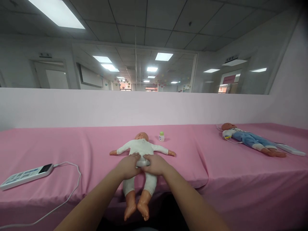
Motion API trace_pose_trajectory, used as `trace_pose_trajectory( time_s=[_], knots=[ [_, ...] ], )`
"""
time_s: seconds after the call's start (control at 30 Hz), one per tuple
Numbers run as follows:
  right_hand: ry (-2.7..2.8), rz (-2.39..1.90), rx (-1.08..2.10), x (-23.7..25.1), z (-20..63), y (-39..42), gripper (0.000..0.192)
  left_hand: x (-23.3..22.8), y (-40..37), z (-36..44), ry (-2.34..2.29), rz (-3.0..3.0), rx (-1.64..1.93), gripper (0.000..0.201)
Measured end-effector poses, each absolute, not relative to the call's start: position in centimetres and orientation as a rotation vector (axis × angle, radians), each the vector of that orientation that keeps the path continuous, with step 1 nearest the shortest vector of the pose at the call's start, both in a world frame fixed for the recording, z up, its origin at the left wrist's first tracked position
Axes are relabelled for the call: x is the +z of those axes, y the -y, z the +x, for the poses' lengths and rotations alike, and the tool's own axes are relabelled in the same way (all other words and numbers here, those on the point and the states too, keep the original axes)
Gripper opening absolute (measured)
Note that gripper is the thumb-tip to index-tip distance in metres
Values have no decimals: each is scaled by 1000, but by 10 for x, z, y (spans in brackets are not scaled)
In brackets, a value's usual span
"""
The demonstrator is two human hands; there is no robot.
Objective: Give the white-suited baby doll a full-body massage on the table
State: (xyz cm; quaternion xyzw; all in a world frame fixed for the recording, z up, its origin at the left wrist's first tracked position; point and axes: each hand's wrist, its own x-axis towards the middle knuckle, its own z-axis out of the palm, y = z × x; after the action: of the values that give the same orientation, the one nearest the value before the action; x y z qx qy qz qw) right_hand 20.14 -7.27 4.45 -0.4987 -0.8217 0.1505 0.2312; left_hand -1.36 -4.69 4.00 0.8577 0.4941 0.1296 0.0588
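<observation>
A baby doll [141,146] in a white long-sleeved suit lies on its back, head away from me, arms spread and bare feet toward me. My left hand [130,165] rests on the left side of its lower belly, fingers curled onto the cloth. On the other side, my right hand [154,164] does the same, and both hold the doll at the waist. Between the hands, a pale, slightly shiny patch shows at the doll's middle. Its hips are partly hidden beneath my hands. Beyond its outstretched arm stands a small bottle [161,137] with a green cap.
Pink cloth [96,150] covers the long table. A white handheld controller [29,176] with a cable [74,189] lies at left. At right lies another doll [250,139] in blue trousers, with a white device [291,149] beside its feet. A low wall [120,109] with glass above stands behind.
</observation>
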Motion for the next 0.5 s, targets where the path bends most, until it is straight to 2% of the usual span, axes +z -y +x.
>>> trace_pose_trajectory(
  time_s=[0.07, 0.17, 0.33, 0.5],
  knots=[
    [2189, -1384, 409, 53, 203, 68, 47, 48, 40, -11, -1520, 2633, 482, 64],
    [2120, -1414, 386, 57, 201, 60, 49, 54, 29, -5, -1535, 2716, 552, 51],
    [2224, -1522, 379, 39, 193, 51, 47, 37, 26, 4, -1506, 2700, 380, 53],
    [2221, -1485, 363, 27, 193, 48, 46, 28, 27, 0, -1489, 2658, 463, 54]
  ],
)
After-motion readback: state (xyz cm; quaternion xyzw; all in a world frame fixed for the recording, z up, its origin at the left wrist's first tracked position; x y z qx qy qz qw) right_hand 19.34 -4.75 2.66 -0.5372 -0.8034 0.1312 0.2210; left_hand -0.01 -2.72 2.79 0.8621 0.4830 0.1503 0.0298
